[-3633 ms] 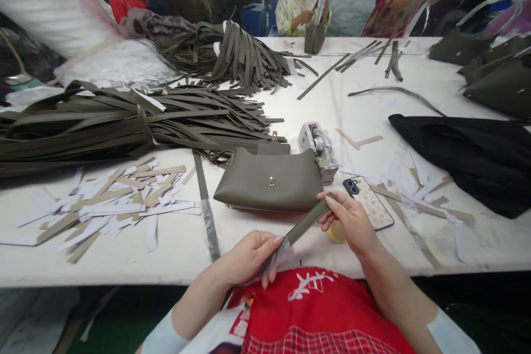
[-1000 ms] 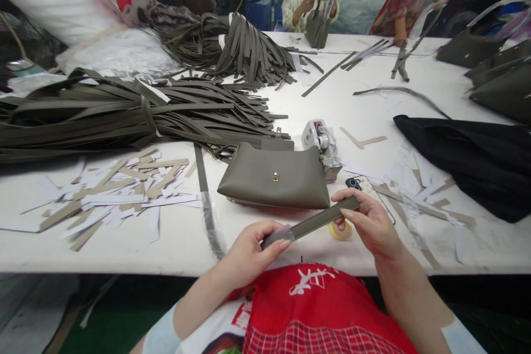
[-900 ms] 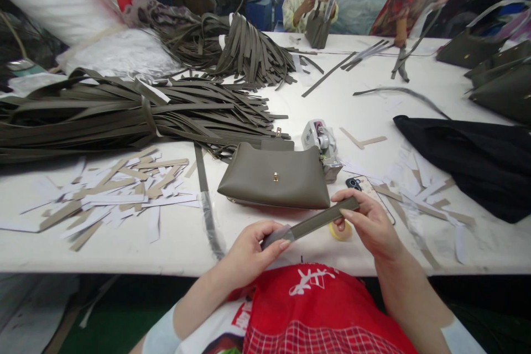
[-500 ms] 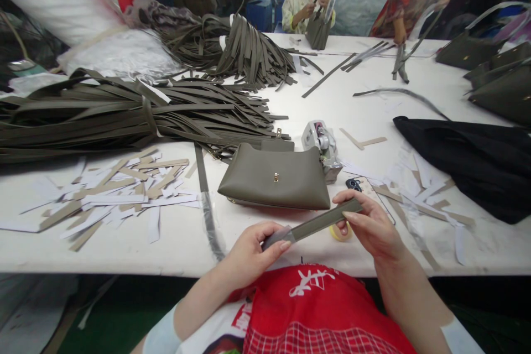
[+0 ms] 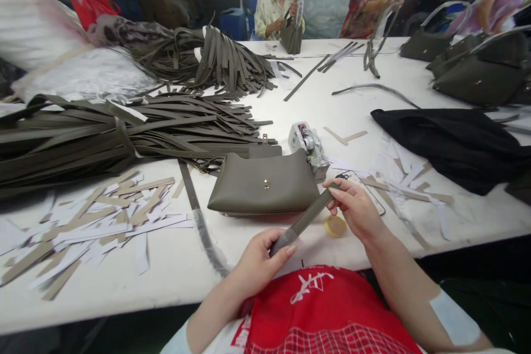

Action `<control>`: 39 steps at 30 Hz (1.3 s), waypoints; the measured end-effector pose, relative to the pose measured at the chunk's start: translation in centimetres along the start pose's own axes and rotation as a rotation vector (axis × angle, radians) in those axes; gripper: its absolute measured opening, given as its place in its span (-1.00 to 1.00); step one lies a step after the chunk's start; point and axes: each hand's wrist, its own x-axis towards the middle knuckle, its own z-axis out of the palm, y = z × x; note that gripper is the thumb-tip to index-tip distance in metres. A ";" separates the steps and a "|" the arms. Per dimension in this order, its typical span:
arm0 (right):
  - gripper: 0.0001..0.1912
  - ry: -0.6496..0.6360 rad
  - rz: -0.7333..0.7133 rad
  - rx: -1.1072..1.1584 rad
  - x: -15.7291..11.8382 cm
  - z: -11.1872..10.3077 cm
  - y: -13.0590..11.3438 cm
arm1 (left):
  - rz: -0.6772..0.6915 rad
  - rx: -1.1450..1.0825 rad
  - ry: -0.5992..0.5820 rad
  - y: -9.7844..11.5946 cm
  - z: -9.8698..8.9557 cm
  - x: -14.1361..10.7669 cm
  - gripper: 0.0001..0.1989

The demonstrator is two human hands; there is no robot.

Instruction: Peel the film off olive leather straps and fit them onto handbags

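Note:
An olive-grey strap (image 5: 312,214) stretches between my two hands, just in front of the handbag. My left hand (image 5: 265,257) grips its lower end, where clear plastic film is wrapped round it. The fingers of my right hand (image 5: 352,204) pinch the upper end, which tilts up to the right. Behind the strap lies an olive handbag (image 5: 265,185) with a small gold clasp. A tape dispenser (image 5: 307,146) stands behind the bag's right corner. Beside my right hand is a yellow tape roll (image 5: 335,226), and a phone (image 5: 375,199) lies partly behind that hand.
Bundles of olive straps (image 5: 186,127) cover the left of the table, with paper strips (image 5: 108,221) in front. A film-wrapped strap (image 5: 203,232) runs toward the near edge. Black cloth (image 5: 452,141) and more handbags (image 5: 477,74) lie right. Co-workers are across the table (image 5: 307,86).
The view has swung to the right. The strap in my hands has turned steeper, its right end higher. The yellow tape roll shows more fully. Across the table, a co-worker has lifted a strap.

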 end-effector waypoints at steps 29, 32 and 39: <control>-0.74 -0.057 0.034 -0.050 -0.9 1.8 -1.1 | 0.093 0.100 -0.037 1.2 -0.7 -1.3 -0.60; -0.74 -0.067 0.034 -0.038 -1.0 1.7 -1.0 | 0.090 0.096 -0.034 1.1 -0.8 -1.4 -0.60; -0.72 -0.094 0.069 -0.046 0.2 1.0 -0.4 | 0.084 0.131 -0.005 0.0 -0.2 -0.4 -0.61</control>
